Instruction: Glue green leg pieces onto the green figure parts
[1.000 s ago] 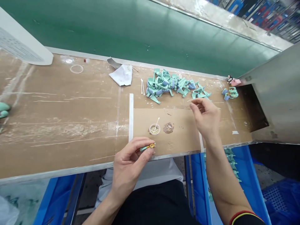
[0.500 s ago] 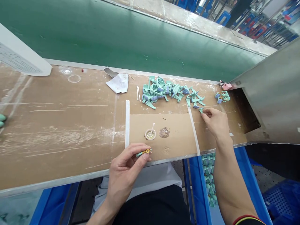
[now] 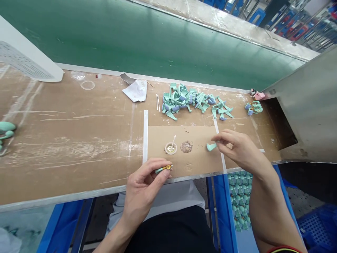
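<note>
Left hand — fingers gripping ring piece | right hand — fingers pinching green part above tabletop

Btwn the left hand w/ its yellow-and-green piece and the right hand, a gap is left over the desk, narrowed on the R by the held green part. Low passage beyond the L fingers is obstructed by a small dish, w/ a tilted swab sticking up. Farther back, the way is blocked by a heap of green parts; two cotton swabs are passed just L of it. On the far R, reach is limited by a metal housing. A broad lane is offered L of the white tape.
</note>
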`<state>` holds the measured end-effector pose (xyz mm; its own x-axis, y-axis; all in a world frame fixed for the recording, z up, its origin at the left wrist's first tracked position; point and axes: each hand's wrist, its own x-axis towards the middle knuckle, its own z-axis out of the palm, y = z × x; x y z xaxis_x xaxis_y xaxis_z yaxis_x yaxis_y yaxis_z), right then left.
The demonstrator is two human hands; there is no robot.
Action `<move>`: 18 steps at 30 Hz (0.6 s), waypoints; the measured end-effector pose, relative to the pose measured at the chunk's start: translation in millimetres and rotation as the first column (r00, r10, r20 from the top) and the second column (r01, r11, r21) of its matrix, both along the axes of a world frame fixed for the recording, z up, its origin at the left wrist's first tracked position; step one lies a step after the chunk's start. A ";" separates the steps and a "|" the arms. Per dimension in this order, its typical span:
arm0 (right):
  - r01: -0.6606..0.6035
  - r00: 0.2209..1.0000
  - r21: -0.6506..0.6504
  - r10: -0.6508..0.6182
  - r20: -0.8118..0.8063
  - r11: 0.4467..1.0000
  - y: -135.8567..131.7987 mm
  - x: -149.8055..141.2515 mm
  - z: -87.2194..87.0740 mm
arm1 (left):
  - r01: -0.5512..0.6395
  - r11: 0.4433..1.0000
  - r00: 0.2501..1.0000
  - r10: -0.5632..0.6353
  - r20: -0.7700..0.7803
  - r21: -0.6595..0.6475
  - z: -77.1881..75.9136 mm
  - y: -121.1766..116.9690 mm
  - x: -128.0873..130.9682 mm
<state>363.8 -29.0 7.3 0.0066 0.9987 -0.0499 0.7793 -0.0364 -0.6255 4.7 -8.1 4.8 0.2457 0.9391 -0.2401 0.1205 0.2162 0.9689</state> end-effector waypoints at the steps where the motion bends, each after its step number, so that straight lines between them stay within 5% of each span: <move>1: -0.020 0.999 -0.016 0.019 -0.034 1.000 3.5 -6.5 -0.6 | 0.011 1.000 1.000 -0.011 0.000 0.002 -0.9 0.2 -0.8; 7: -0.025 0.958 -0.103 -0.005 -0.287 0.994 14.5 -35.6 -16.9 | 0.017 1.000 1.000 -0.017 0.015 0.015 -3.7 0.8 -2.9; 12: 0.105 0.893 -0.230 -0.194 -0.407 0.967 10.7 -41.8 -36.5 | 0.000 0.999 0.999 -0.002 0.039 0.042 -7.8 -0.4 -1.2; 18: 0.229 0.664 -0.322 -0.389 -0.638 0.919 -12.9 -59.6 -45.2 | -0.030 0.999 0.999 0.029 0.040 0.038 -5.4 -6.1 4.0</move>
<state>304.2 -41.8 -37.9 0.1974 0.9114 -0.3610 0.0640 -0.3795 -0.9230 8.7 -14.2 -0.6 0.2264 0.9544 -0.1946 0.0767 0.1817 0.9804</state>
